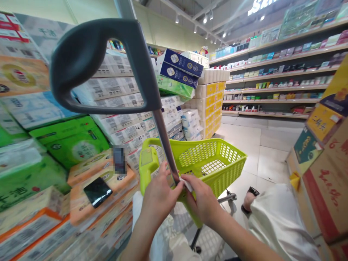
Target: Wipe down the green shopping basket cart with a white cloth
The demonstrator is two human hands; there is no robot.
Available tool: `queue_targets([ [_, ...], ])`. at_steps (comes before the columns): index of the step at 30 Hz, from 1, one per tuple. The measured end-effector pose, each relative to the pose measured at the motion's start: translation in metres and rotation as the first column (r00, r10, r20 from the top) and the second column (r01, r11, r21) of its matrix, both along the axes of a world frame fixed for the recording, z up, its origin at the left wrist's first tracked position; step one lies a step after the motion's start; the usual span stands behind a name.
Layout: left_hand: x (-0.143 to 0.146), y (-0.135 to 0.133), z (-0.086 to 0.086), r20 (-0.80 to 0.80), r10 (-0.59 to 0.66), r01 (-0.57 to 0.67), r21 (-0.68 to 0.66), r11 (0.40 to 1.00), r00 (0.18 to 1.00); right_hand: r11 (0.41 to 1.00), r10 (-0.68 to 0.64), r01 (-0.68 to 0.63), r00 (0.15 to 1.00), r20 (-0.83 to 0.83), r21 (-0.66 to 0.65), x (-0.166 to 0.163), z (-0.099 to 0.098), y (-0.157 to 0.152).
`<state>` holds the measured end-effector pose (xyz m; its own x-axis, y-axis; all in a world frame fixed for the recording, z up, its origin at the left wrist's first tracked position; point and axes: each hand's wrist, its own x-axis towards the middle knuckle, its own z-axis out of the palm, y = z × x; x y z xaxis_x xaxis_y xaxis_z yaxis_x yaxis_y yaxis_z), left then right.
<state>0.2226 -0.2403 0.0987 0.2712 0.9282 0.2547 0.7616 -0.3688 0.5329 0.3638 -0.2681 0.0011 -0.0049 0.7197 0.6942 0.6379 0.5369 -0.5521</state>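
Observation:
A lime-green shopping trolley [227, 183] with a perforated basket stands in front of me. From its rear a metal pole [165, 134] rises at a slant to a dark grey loop handle [148, 72]. My left hand [160, 194] is closed round the lower pole from the left, thumb along its front. On the right side of the pole, my right hand [202, 199] pinches a small white wipe [187, 185] against the metal. Its fingertips are partly hidden behind the wipe and pole.
A black phone [98, 192] lies on orange tissue packs [77, 206] at left. Stacked paper packs [119, 87] rise behind the trolley. Cartons [326, 181] line the right side. Stocked shelves [280, 72] fill the back, beyond a tiled floor [247, 141]. My knee [280, 221] is at lower right.

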Motion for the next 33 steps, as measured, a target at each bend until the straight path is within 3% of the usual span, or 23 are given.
queue_targets([
  [3, 0.001, -0.002, 0.0, -0.166, 0.033, -0.039, -0.031, 0.999, 0.986, 0.998, -0.054, 0.052, 0.997, 0.057, 0.034, -0.001, -0.004, -0.005],
  [6, 0.003, -0.003, 0.001, -0.221, 0.044, -0.053, -0.034, 0.998, 0.974, 0.993, -0.114, 0.114, 0.988, 0.108, 0.007, -0.001, -0.006, -0.013],
  [13, 0.007, -0.003, 0.006, -0.388, 0.073, -0.111, -0.076, 0.991, 0.919, 0.999, -0.024, 0.028, 0.995, 0.095, -0.041, 0.005, -0.001, -0.024],
  [19, 0.01, -0.004, 0.009, -0.436, 0.071, -0.128, -0.104, 0.986, 0.897, 0.953, -0.283, 0.275, 0.958, 0.045, 0.125, 0.01, 0.033, -0.031],
  [22, 0.011, -0.004, 0.011, -0.459, 0.079, -0.138, -0.097, 0.986, 0.885, 0.923, -0.337, 0.317, 0.939, 0.061, 0.22, 0.007, 0.054, -0.034],
  [27, 0.009, -0.004, 0.01, -0.442, 0.045, -0.094, -0.088, 0.992, 0.896, 0.927, -0.29, 0.262, 0.955, 0.067, 0.268, 0.006, 0.06, -0.033],
  [33, 0.008, -0.004, 0.01, -0.441, 0.051, -0.09, -0.068, 0.994, 0.896, 0.961, -0.214, 0.203, 0.976, 0.035, 0.186, 0.003, 0.055, -0.033],
])
